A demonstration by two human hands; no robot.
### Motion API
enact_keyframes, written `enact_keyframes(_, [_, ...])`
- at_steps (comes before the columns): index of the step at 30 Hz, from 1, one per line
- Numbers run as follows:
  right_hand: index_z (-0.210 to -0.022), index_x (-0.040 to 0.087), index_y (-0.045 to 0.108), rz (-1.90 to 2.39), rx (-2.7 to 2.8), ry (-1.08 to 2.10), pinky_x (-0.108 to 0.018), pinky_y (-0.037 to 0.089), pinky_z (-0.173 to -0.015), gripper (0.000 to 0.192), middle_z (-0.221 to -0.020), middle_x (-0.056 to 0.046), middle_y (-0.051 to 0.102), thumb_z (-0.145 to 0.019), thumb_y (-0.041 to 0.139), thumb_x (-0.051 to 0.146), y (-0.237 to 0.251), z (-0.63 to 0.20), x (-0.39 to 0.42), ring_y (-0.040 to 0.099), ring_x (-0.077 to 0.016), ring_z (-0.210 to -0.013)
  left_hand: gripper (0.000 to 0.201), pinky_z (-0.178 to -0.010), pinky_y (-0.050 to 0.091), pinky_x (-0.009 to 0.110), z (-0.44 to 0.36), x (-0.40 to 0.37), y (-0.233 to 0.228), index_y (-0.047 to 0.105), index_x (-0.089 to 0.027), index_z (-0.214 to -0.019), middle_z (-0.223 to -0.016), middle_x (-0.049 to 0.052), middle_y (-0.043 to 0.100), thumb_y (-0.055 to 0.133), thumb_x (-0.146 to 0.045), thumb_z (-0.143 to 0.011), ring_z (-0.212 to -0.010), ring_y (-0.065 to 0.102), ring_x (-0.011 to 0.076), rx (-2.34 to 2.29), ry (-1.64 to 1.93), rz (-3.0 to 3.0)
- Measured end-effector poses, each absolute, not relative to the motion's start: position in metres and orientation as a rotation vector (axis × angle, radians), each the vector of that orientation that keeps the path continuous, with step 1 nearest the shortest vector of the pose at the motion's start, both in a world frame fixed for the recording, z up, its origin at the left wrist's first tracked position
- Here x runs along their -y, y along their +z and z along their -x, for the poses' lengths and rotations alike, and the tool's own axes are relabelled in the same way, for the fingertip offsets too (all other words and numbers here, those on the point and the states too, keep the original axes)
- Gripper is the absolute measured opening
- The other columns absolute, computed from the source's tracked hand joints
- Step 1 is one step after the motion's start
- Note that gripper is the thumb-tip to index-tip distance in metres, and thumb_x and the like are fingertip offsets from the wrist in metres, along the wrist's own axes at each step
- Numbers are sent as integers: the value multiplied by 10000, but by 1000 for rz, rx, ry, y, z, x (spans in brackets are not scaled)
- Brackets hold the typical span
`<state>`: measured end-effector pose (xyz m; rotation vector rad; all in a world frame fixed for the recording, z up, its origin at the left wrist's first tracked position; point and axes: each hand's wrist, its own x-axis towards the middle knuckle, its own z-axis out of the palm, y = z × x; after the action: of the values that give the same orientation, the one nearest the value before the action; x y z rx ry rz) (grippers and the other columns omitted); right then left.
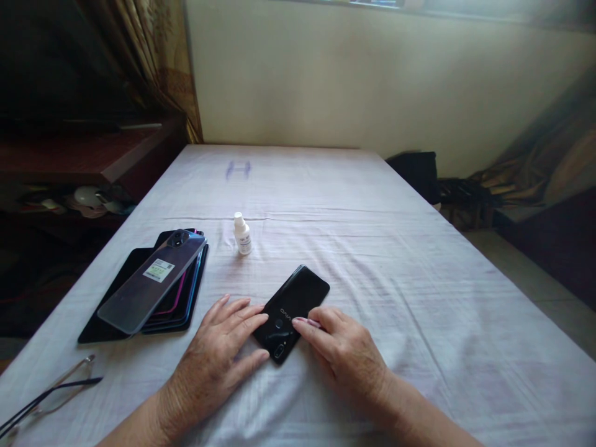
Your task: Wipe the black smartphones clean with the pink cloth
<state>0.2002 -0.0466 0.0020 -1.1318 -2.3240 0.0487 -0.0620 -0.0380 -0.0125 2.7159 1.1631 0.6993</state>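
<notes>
A black smartphone [298,295] marked "vivo" lies back side up on the white sheet, its camera end towards me. My left hand [221,347] rests flat to the left of it, fingers stretched out, with the fingertips at the phone's left edge. At the right edge, my right hand [344,347] is closed in a pinch, its fingertips on the phone's back beside the fingerprint sensor. A small pinkish bit shows between those fingers, too little to name. Beyond the phone, a small white bottle [243,236] with a white cap stands upright.
Several phones lie stacked on the left, a grey phone with a label [135,301] slanting across the top. Eyeglasses [56,391] sit at the near left. The sheet-covered surface [326,192] reaches to the wall; a dark red wooden cabinet [135,149] borders it at the left.
</notes>
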Motion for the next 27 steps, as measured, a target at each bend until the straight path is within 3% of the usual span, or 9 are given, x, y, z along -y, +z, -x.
enact_keyframes(10, [-1130, 198, 691, 1286, 2218, -35, -269, 507, -661, 301, -916, -69, 686, -927, 486, 114, -7, -236, 14, 644, -177, -781, 733, -1154, 281, 520, 46, 43, -6, 432, -165, -1423, -1373, 129, 604, 726, -435, -808, -1284, 522, 324, -1298, 544, -2755])
enact_keyframes(15, [-1138, 178, 690, 1311, 2218, -19, -287, 516, -682, 271, -924, -82, 680, -955, 491, 156, -17, -234, 18, 647, -194, -807, 643, -1142, 301, 501, 34, 39, 3, 550, -177, -1298, -1240, 105, 658, 758, -499, -782, -1168, 587, 301, -1352, 565, -2721])
enact_keyframes(21, [-1130, 194, 683, 1282, 2244, -25, -265, 502, -665, 291, -909, -61, 681, -939, 475, 121, -5, -241, 10, 647, -178, -784, 693, -1106, 327, 543, 6, 20, 9, 637, -139, -1140, -1059, 107, 703, 786, -646, -692, -1011, 638, 310, -1380, 597, -2770])
enact_keyframes(27, [-1122, 214, 687, 1176, 2270, 12, -256, 495, -657, 293, -902, -51, 675, -938, 477, 128, -8, -244, -7, 632, -157, -761, 528, -1120, 322, 533, 6, 18, 5, 618, -160, -1203, -1129, 107, 690, 700, -534, -838, -1074, 622, 291, -1327, 604, -2783])
